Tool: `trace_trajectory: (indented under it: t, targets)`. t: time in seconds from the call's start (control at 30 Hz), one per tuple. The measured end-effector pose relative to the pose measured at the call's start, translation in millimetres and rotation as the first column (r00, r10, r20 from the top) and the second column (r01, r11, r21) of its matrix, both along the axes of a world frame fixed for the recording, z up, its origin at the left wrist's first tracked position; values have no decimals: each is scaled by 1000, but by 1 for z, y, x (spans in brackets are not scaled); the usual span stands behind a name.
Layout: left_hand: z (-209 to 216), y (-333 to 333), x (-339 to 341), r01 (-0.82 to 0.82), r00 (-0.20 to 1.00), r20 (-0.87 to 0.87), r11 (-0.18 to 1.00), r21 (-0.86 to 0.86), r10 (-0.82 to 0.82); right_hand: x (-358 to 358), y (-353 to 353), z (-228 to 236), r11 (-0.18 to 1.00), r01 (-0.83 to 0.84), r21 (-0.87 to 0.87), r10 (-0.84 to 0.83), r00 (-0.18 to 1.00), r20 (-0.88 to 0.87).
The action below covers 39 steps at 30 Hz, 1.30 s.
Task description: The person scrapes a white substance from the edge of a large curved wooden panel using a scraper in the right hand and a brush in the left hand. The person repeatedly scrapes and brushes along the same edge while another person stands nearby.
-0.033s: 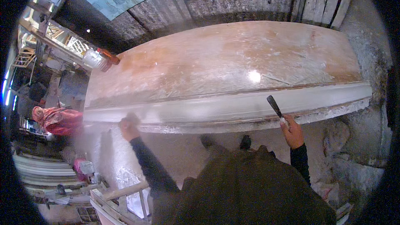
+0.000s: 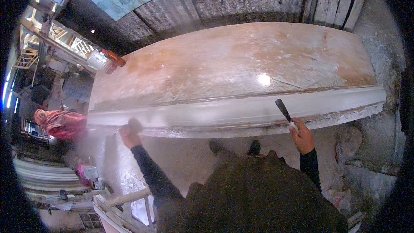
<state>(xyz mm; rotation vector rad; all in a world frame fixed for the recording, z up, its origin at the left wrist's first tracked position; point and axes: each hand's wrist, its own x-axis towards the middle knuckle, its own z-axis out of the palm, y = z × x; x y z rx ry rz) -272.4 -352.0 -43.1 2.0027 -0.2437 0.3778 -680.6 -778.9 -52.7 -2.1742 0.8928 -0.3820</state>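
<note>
A long wooden panel point(image 2: 224, 51) with a curved far edge and white smears spreads out in front of me. A smooth white moulded strip point(image 2: 224, 108) runs along its near side. At the strip's left part is my left hand point(image 2: 130, 136), its fingers smeared by motion, with a blurred shape at their tips that I cannot make out. My right hand point(image 2: 302, 136) is closed at the strip's right part. From it sticks up the dark, tapered end of what looks like a putty knife point(image 2: 283, 109), with white paste between it and the fingers.
A clear plastic container point(image 2: 100, 62) and an orange-red object point(image 2: 114, 58) sit at the panel's far left corner. A red cloth-covered shape point(image 2: 62, 123) stands to the left. Stacked white mouldings point(image 2: 45, 174) and a wooden frame point(image 2: 125, 200) lie at lower left.
My left hand has shifted slightly left along the white strip. My right hand and the putty knife stay almost in place.
</note>
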Motion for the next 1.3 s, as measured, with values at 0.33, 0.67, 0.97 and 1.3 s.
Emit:
trace_trajectory:
  t: [0.33,0.67,0.97,1.3]
  targets:
    - [-47,-138,-88,150,947,191,879,452,-259,26,-2,8,985,-159,73,163,985,-58]
    - [-35,-281,-190,721,634,-278,682,-125,-722,0,-17,15,998,51,29,-52,999,16]
    - [-32,-144,-95,307,902,-180,876,-371,-392,-12,-16,-33,972,-226,63,228,973,-27]
    - [-7,-152,-126,140,912,-352,967,-214,-210,51,13,-39,870,-431,239,482,844,-235]
